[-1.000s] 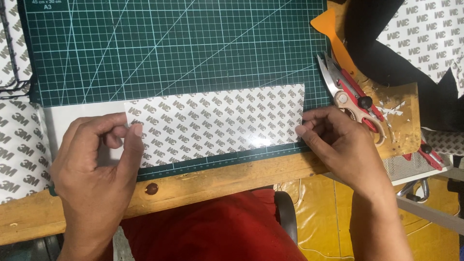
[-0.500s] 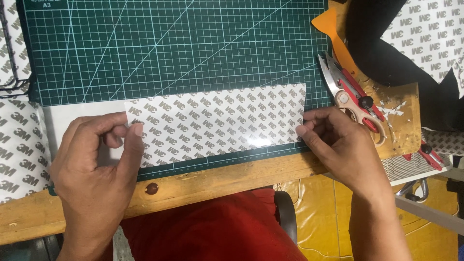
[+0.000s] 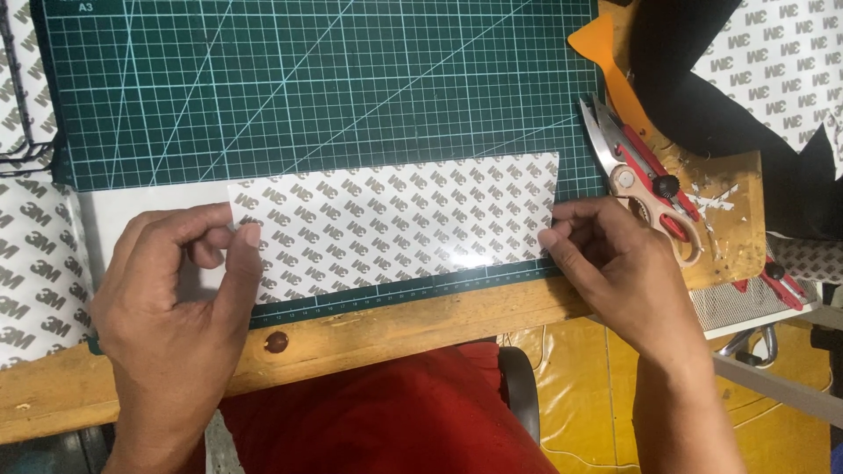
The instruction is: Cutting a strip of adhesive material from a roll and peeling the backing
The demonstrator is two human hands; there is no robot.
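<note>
On the near edge of the green cutting mat [image 3: 351, 88] lies a strip of patterned sticky sheet [image 3: 395, 224]. Both hands hold its ends. At the left end, the left hand [image 3: 171, 307] has its grip pinched together on the strip's corner. At the right end, the right hand [image 3: 615, 263] presses its fingertips on the edge. I think the strip is thin, light and bendy, so the corners look best to hold. Red scissors [image 3: 645, 180] rest on the wooden counter [image 3: 395, 329], far right.

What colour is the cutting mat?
The cutting mat is dark green with pale grid lines, seen in the head view.
</note>
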